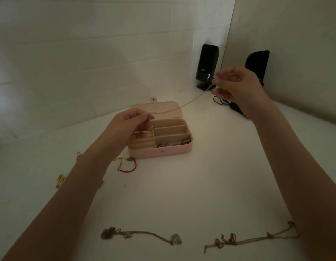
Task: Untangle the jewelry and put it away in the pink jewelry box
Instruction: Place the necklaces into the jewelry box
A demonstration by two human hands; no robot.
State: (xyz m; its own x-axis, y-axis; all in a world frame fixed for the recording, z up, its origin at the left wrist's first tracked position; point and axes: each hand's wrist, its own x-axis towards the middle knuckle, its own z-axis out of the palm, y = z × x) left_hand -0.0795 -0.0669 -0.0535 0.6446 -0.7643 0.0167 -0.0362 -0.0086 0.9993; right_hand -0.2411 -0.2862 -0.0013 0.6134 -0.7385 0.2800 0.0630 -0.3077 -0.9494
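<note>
The pink jewelry box (pixel 163 152) lies open in the middle of the white table, its lid folded back. A silver piece (pixel 174 144) lies in its front right compartment. My left hand (pixel 129 127) hovers over the box's left side and pinches one end of a thin silver chain (pixel 182 106). My right hand (pixel 237 87) is raised higher at the right and pinches the other end, so the chain hangs stretched in the air between them. Near the front edge lie two knotted chains, one at the left (pixel 140 235) and one at the right (pixel 254 237).
A gold piece with a red cord (pixel 126 164) and other gold pieces (pixel 60 180) lie left of the box, partly under my left forearm. Two black speakers (pixel 207 65) (pixel 256 66) with cables stand in the back right corner by the white walls.
</note>
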